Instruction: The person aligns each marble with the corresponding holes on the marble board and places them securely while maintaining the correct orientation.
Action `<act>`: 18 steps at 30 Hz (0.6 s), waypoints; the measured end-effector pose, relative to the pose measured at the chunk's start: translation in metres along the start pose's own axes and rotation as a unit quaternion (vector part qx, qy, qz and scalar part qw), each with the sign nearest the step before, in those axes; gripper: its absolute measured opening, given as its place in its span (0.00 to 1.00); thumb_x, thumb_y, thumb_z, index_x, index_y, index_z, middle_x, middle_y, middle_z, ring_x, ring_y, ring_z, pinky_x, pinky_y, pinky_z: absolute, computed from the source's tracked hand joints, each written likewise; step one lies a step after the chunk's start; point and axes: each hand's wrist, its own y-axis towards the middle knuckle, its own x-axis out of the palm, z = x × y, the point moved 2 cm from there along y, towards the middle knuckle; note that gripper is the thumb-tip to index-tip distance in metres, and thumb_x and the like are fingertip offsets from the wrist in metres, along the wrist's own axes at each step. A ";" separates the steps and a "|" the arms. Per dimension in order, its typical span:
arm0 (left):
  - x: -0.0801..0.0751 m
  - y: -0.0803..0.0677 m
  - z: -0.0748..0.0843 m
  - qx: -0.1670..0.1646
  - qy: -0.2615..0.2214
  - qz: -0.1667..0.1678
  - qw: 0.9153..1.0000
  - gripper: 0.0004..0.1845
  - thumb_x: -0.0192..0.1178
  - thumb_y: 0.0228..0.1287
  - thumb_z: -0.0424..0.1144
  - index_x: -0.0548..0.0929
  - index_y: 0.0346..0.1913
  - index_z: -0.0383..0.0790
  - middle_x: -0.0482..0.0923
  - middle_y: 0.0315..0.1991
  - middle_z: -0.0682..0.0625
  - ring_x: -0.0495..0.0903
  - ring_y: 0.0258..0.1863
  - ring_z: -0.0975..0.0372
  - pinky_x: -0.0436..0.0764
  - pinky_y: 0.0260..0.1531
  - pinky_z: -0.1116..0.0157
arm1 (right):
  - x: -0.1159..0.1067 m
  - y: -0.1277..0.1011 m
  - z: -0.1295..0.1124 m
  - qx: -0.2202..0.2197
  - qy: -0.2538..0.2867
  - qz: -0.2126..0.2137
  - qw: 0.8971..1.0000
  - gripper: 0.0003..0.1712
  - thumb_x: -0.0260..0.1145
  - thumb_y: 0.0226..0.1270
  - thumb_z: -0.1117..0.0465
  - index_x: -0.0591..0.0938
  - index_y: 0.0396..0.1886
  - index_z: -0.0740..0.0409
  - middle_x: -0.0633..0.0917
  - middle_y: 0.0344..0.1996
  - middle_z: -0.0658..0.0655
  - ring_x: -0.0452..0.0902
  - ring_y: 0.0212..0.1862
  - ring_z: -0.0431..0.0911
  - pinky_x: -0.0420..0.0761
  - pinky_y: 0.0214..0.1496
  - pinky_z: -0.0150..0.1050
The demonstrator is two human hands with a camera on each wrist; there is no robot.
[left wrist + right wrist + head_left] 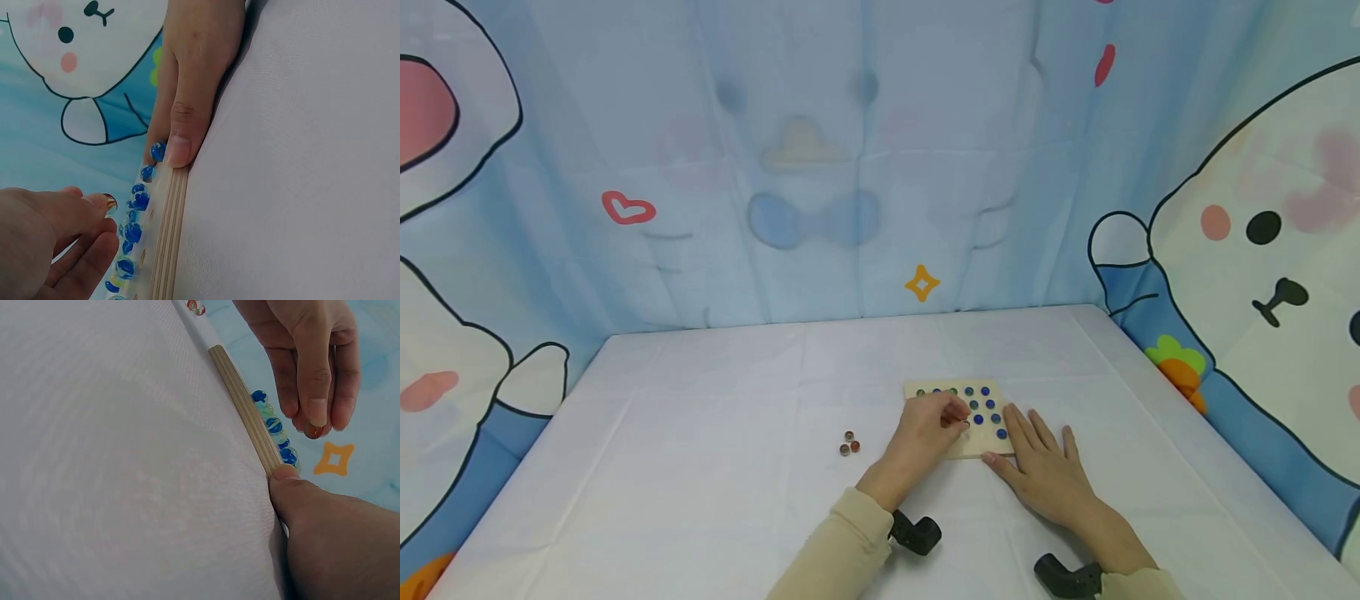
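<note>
A pale wooden board (962,450) lies on the table, with rows of blue marbles (990,404) and green marbles (973,405) sitting in its hollows. Over its left part, my left hand (925,429) pinches a clear marble with red and orange streaks (110,204) between thumb and fingertips, just above the surface. My right hand (1048,482) rests beside the board with extended fingers. Its thumb (286,473) touches the front edge near the right corner, while the fingers lie along the right side. The left hand hides some of the board's hollows in the head view.
Three reddish-brown marbles (854,447) lie together on the white tablecloth (700,467), left of the board. Behind the table hangs a light blue curtain (805,275) with cartoon figures. Black wrist cameras (916,533) sit beneath both wrists, near the cloth.
</note>
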 end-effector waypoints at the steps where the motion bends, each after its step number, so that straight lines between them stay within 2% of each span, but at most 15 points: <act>1: 0.001 0.000 0.001 -0.001 0.001 -0.002 1.000 0.05 0.68 0.62 0.31 0.85 0.40 0.40 0.87 0.36 0.52 0.81 0.34 0.70 0.78 0.35 0.80 | 0.000 0.000 0.000 0.000 0.000 0.000 1.000 0.53 0.52 0.71 0.31 0.52 0.78 0.66 0.56 0.76 0.69 0.44 0.77 0.68 0.34 0.71 0.74; 10: 0.015 0.002 0.004 -0.007 -0.012 -0.025 1.000 0.05 0.67 0.62 0.31 0.85 0.41 0.40 0.86 0.36 0.52 0.79 0.34 0.73 0.77 0.37 0.81 | 0.000 0.000 0.000 -0.002 -0.003 0.003 1.000 0.53 0.52 0.70 0.31 0.53 0.78 0.66 0.57 0.76 0.69 0.45 0.77 0.68 0.34 0.72 0.74; 18: 0.026 0.004 0.006 -0.004 0.020 -0.029 0.999 0.05 0.68 0.61 0.31 0.85 0.39 0.42 0.86 0.34 0.54 0.79 0.32 0.75 0.75 0.33 0.82 | -0.001 0.000 0.001 -0.004 0.004 0.002 1.000 0.53 0.51 0.70 0.31 0.53 0.77 0.67 0.57 0.76 0.69 0.45 0.77 0.69 0.35 0.71 0.75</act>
